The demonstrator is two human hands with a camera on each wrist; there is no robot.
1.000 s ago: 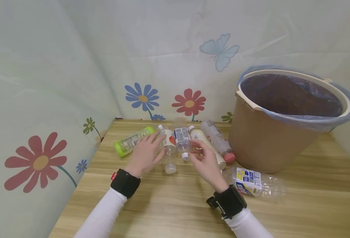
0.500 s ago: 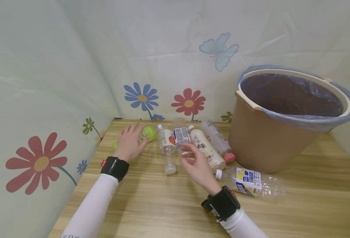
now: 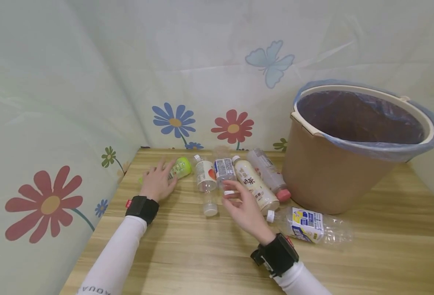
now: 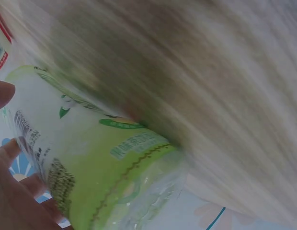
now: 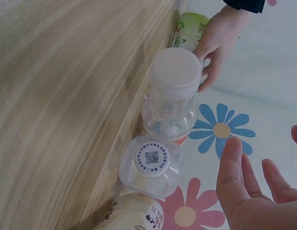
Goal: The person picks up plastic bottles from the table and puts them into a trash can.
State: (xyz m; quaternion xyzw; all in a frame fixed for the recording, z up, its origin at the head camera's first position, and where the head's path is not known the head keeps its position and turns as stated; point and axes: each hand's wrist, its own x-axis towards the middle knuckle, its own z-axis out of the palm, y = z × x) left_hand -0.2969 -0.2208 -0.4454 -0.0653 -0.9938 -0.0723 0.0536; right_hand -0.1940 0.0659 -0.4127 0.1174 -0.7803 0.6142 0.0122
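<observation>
My left hand [image 3: 156, 182] spans a clear plastic bottle [image 3: 181, 168] with green ends, lying at the table's far left. In the left wrist view the fingers lie along one side of this green-labelled bottle [image 4: 105, 158], the thumb near its end. My right hand [image 3: 244, 209] hovers with loosely bent fingers and nothing in it. Near it lie a clear bottle with a white cap and fruit label [image 3: 205, 174], a clear bottle with a blue-and-white label [image 3: 224, 168], and a cream milk-tea bottle [image 3: 255, 186]. In the right wrist view, the right hand [image 5: 254, 201] is apart from the bottles.
A clear bottle with a red cap [image 3: 266, 168] lies beside a large brown bin [image 3: 320, 176] lined with a blue bag. Another bottle, with a yellow-and-blue label [image 3: 307, 225], lies in front of the bin. A flowered curtain [image 3: 198, 73] stands behind the wooden table [image 3: 202, 254].
My left hand has moved left from the fruit-label bottle onto the green one. My right hand has shifted slightly left and stays without a bottle.
</observation>
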